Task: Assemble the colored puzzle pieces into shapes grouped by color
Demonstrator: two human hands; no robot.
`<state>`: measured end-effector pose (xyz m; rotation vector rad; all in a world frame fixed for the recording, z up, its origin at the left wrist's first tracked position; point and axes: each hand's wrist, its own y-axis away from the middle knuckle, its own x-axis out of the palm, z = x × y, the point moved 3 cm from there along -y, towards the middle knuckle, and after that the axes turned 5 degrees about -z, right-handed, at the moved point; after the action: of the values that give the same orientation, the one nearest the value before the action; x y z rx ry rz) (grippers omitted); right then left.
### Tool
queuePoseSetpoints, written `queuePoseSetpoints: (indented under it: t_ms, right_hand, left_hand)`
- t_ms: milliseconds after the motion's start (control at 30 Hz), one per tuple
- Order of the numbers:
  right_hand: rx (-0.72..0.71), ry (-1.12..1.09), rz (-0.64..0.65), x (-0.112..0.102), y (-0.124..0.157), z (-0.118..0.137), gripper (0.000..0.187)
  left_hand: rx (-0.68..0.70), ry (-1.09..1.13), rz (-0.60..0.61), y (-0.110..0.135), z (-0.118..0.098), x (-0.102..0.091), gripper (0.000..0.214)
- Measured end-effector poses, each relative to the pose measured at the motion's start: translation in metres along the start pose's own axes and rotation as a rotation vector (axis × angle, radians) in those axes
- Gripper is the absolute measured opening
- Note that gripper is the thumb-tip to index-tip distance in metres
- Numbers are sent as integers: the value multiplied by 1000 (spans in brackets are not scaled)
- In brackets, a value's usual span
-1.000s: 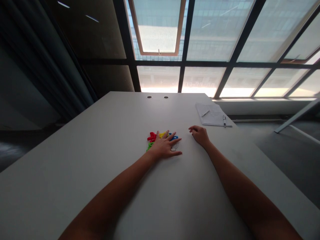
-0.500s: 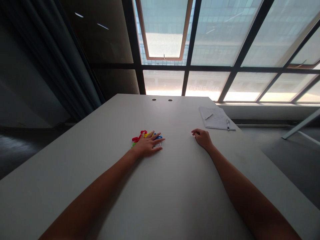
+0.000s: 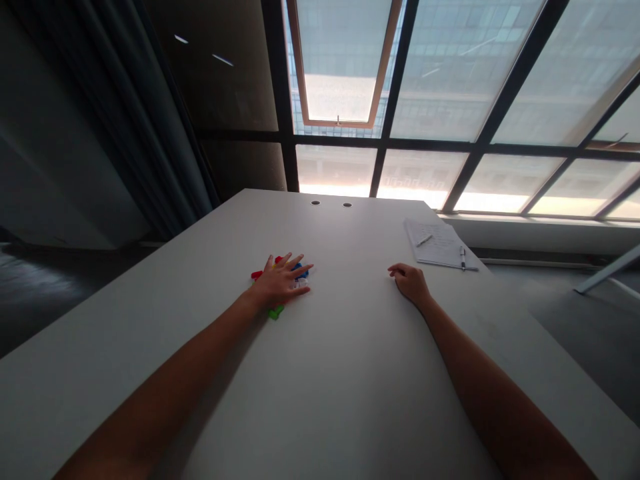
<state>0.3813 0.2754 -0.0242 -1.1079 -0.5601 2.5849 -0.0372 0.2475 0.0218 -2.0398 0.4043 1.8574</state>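
My left hand point(image 3: 280, 280) lies palm down with its fingers spread over several small coloured pieces on the white table point(image 3: 345, 373). A red piece point(image 3: 257, 275) sticks out to the left of the hand, and a green piece point(image 3: 275, 312) lies by the wrist. Between the fingertips a blue piece point(image 3: 301, 271) and a clear or white piece point(image 3: 301, 283) show. The palm hides most of the pile, so the kind of pieces cannot be made out. To the right, my right hand point(image 3: 411, 281) rests on the table with curled fingers, apart from the pieces.
Sheets of paper point(image 3: 440, 247) with handwriting lie at the right edge, bearing a white pen point(image 3: 425, 240) and a dark-and-white pen point(image 3: 463, 258). Two round holes sit near the table's far edge. Windows stand behind it, and a dark curtain point(image 3: 165, 133) hangs at left.
My left hand has slid a little to the left over the pieces. The green piece now shows nearer to me, below the wrist. My right hand keeps its curled pose; the view has shifted slightly.
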Motion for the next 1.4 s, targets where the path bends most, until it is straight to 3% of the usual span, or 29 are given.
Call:
queuePoseSetpoints:
  t_ms: [100,200,500,833,1033,1233,1400]
  right_hand:
    - [2,1,-4,0,0,0,29]
    - [4,-3,-12,0,-1,-1,28]
    - [3,-7,-8,1,-1,-1,30]
    - [-1,-14,-7,0,-1,1,29]
    - [4,2,7,1,-1,1,30]
    - [-4,9,-2,1,-1,-1,30]
    - [-1,13,3,1,-1,-1,30]
  left_hand:
    - [-96,9,-13,-10,10,-4,84]
    - [-183,43,56,-16,18,2,87]
    - [-192,-10,37,10,14,14,80]
    - [-222,-37,-27,11,39,3,64]
    - [-111,-78,-169,32,23,-14,59]
    - [0,-98,-113,50,-6,0,67]
    - [-108,-91,-248,47,-1,0,59]
